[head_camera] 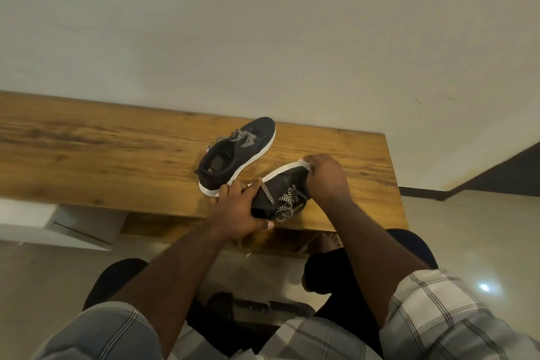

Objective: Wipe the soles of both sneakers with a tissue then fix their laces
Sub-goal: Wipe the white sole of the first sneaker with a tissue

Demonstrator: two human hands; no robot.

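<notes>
Left hand (238, 209) grips the near sneaker's (285, 194) heel at the wooden table's (87, 149) front edge; right hand (325, 177) curls over its toe, pointing far-right. Second sneaker (238, 152) stands behind, parallel.

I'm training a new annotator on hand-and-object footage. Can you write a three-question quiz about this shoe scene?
1. True or false: both hands are on the same sneaker.
2. Which part of the near sneaker does the right hand hold? A) heel B) toe C) lace tips
3. Fill in: the far sneaker stands upright on the ____ with no hand on it.

Key
1. True: the left hand grips the heel end and the right hand the toe end.
2. B. Its fingers curl over the white sole edge at the toe.
3. table
</notes>
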